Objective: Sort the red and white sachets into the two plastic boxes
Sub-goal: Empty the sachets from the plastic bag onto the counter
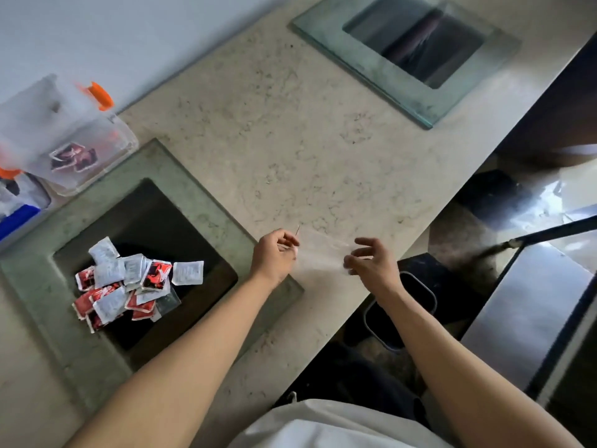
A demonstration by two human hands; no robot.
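Observation:
A pile of red and white sachets (129, 286) lies on a glass panel (200, 218) set into the counter at the left. A clear plastic box (106, 137) with orange clips stands at the far left and holds a few red sachets (74, 158). A second box (19, 205) with a blue part is cut off by the left edge. My left hand (274, 255) and my right hand (373, 265) are over the counter to the right of the pile. Between them stretches a thin, blurred clear plastic bag (319, 253), which each hand pinches at one end.
The beige stone counter (290, 140) runs diagonally, with a second glass panel (403, 88) at the far end. Its right edge drops off to a dark bin (400, 305) and a steel surface (533, 302) below.

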